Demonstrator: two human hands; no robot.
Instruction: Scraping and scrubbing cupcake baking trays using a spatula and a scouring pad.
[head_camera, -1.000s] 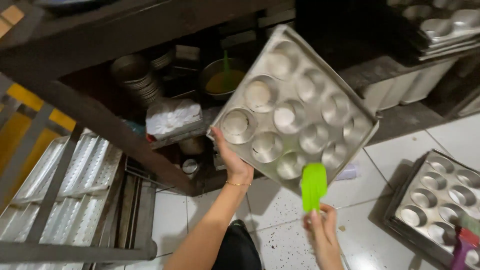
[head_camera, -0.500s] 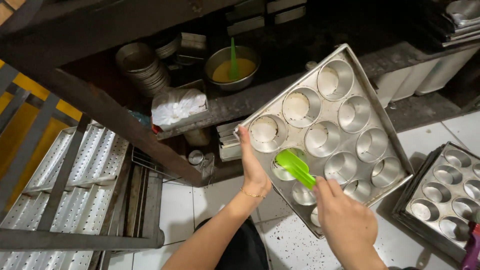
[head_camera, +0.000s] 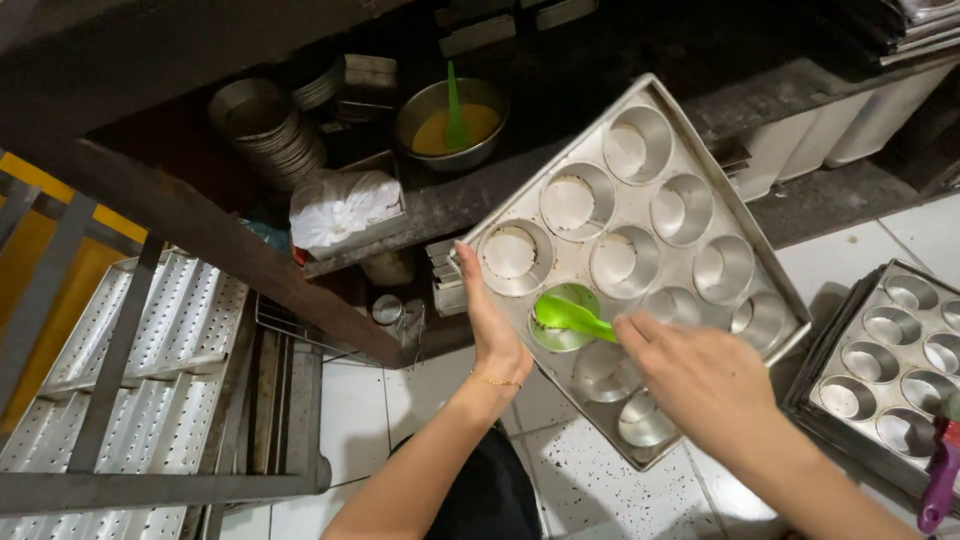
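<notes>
Metal muffin tray (head_camera: 690, 215) held tilted above white speckled floor (head_camera: 400, 390), cups facing camera. Left hand (head_camera: 490, 320) reaches up from below, forearm near vertical, fingers closed over tray's lower left edge, thumb beside corner cup. Right hand (head_camera: 700, 375) comes in from lower right, fingertips pinched on handle of green brush (head_camera: 565, 315). Brush head lies inside cup in tray's left column, just right of left hand. Second muffin tray (head_camera: 900, 360) rests on floor at right. Bowl of yellow liquid (head_camera: 450, 125) sits on dark shelf (head_camera: 560, 170) behind.
</notes>
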